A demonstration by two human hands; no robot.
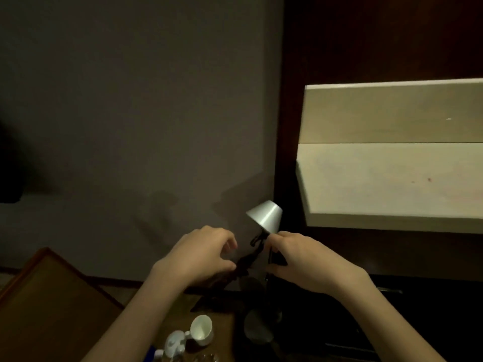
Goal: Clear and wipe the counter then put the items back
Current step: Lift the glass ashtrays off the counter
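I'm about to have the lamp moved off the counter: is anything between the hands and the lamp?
Nothing visible. The right hand already grips the lamp by its dark arm below the shade; the left hand is curled beside the arm. Whether it touches is too dark to tell.

A dim room is seen, lit weakly. The far side is filled by a plain grey wall (130, 100), and soft shadows are cast across its lower part. To the right, a dark wooden panel (366, 40) is set against that wall, and a pale, cream-coloured block (392, 165) is shown jutting out in front of it, brightly lit. At near left, a brown wooden surface (52, 304) with a raised edge is caught.
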